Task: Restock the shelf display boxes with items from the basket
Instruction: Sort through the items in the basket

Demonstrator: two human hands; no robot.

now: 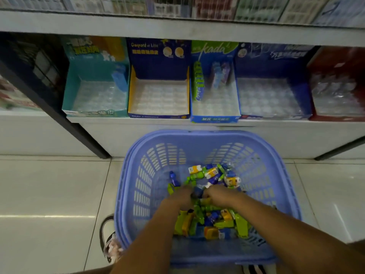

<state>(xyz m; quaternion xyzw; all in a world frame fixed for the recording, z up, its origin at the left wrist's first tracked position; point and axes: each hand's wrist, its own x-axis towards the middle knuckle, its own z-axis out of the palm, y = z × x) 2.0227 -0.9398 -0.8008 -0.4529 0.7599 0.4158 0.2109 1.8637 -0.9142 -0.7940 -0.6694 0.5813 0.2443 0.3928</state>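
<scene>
Over floor tiles, left hand and right hand reach into basket, fingers' grip unclear.

The basket was periwinkle blue, its walls patterned with rows of slots. The items in it mixed lime green, orange-yellow, dark blue and white. Of the 5 display boxes, the teal box came 1st from the left, then the navy box edged in yellow, the bright blue box topped with green, the dark blue box and the red box. Clear trays inside showed a grid of round dimples. The floor tiles were glossy pale grey, the shelf upright black.
</scene>
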